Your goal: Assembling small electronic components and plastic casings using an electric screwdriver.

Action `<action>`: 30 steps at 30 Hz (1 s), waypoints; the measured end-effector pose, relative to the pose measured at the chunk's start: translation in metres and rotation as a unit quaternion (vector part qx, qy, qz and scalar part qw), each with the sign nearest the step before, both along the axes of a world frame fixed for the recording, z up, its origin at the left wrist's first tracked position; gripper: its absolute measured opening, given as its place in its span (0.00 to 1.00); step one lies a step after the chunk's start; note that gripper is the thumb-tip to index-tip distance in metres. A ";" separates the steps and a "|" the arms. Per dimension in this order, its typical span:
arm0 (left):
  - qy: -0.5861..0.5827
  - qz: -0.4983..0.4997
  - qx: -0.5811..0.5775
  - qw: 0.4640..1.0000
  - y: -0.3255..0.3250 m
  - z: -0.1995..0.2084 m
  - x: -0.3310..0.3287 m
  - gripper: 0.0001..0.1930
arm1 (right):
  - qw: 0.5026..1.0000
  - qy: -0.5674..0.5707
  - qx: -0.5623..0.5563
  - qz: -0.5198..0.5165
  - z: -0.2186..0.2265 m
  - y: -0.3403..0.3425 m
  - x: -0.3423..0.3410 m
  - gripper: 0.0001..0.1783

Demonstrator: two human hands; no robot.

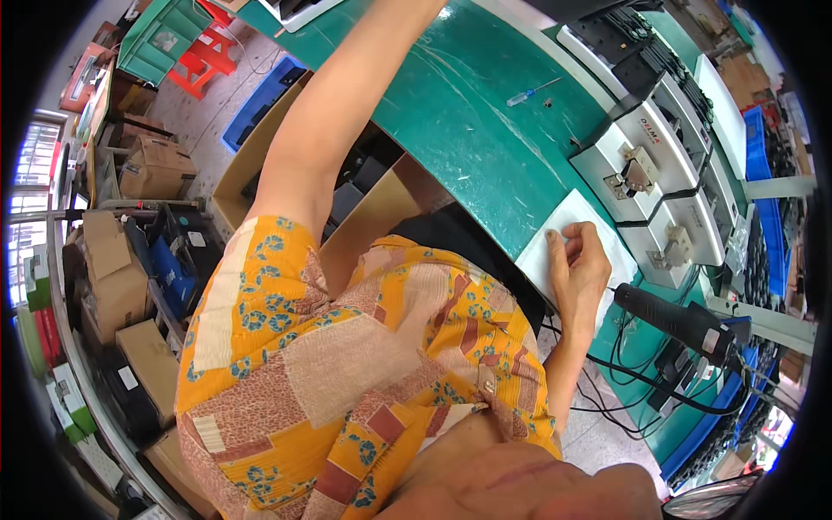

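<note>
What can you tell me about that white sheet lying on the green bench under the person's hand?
The white sheet is a flat, plain rectangle that looks like paper or thin foam, with no marking I can make out. It lies on the green worktop, near the edge closest to the person, beside white box-shaped machines. The right hand rests on it, fingers spread over its lower part and hiding some of it. Its upper corner lies bare, and the sheet looks unfolded and uncreased.
</note>
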State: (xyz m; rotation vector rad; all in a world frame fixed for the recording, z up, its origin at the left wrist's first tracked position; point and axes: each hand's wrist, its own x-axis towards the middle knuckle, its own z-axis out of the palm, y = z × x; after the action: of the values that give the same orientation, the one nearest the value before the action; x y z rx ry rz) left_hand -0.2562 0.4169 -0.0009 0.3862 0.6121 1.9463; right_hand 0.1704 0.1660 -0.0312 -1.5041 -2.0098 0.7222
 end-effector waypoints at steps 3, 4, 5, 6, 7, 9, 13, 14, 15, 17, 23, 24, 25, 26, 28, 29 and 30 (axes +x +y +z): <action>-0.057 -0.025 0.019 0.998 -0.055 -0.002 0.008 0.14 | 1.000 0.008 0.009 0.019 0.000 -0.001 0.004 0.10; -0.034 -0.005 0.006 0.999 -0.066 -0.006 0.014 0.14 | 0.999 0.020 -0.002 0.027 -0.001 0.000 0.008 0.10; -0.060 -0.048 0.004 0.997 -0.080 -0.011 0.017 0.15 | 0.999 0.032 -0.014 0.036 -0.001 0.001 0.011 0.11; -0.020 0.002 0.031 0.999 -0.100 -0.017 0.017 0.14 | 0.999 0.032 -0.014 0.040 0.002 0.001 0.010 0.11; -0.040 0.010 0.003 0.999 -0.121 -0.013 0.019 0.14 | 0.998 0.030 -0.019 0.056 0.005 0.002 0.008 0.11; -0.043 0.016 -0.019 0.999 -0.145 -0.005 0.035 0.15 | 0.997 0.037 -0.020 0.058 0.016 0.000 0.011 0.11; -0.031 -0.070 0.092 0.993 -0.183 -0.043 0.012 0.22 | 0.995 0.043 0.030 0.081 0.034 0.010 -0.011 0.10; -0.020 0.023 -0.029 0.999 -0.192 -0.031 0.025 0.19 | 0.994 0.044 0.048 0.090 0.036 0.015 -0.014 0.10; -0.021 0.045 -0.035 0.998 -0.202 -0.025 0.039 0.22 | 0.994 0.044 0.050 0.086 0.039 0.020 -0.021 0.10; -0.031 0.072 -0.060 0.995 -0.223 -0.011 0.060 0.19 | 0.985 -0.004 0.124 0.124 0.044 0.030 -0.038 0.10; -0.016 0.080 -0.061 0.995 -0.281 -0.013 0.054 0.20 | 0.952 -0.093 0.242 0.161 0.020 0.072 -0.079 0.12; -0.018 0.076 -0.056 0.995 -0.289 -0.015 0.051 0.21 | 0.953 -0.093 0.243 0.153 0.011 0.080 -0.083 0.12; -0.018 0.086 -0.069 0.994 -0.298 -0.013 0.049 0.22 | 0.946 -0.117 0.251 0.168 0.001 0.090 -0.087 0.13; -0.022 0.096 -0.081 0.992 -0.306 -0.017 0.046 0.22 | 0.938 -0.143 0.258 0.183 -0.001 0.094 -0.093 0.13; -0.016 0.097 -0.077 0.992 -0.322 -0.020 0.043 0.21 | 0.941 -0.148 0.247 0.176 -0.007 0.099 -0.104 0.13; -0.026 0.078 -0.073 0.994 -0.331 -0.018 0.044 0.21 | 0.933 -0.172 0.257 0.182 -0.015 0.104 -0.110 0.12; -0.037 0.059 -0.070 0.995 -0.339 -0.015 0.044 0.21 | 0.925 -0.197 0.266 0.187 -0.022 0.111 -0.115 0.12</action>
State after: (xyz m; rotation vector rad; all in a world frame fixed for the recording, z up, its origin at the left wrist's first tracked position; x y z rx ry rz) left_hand -0.2120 0.0781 -0.0163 0.1936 0.7323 2.0055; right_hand 0.0559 0.2767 -0.0528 -1.0037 -2.5616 -0.0305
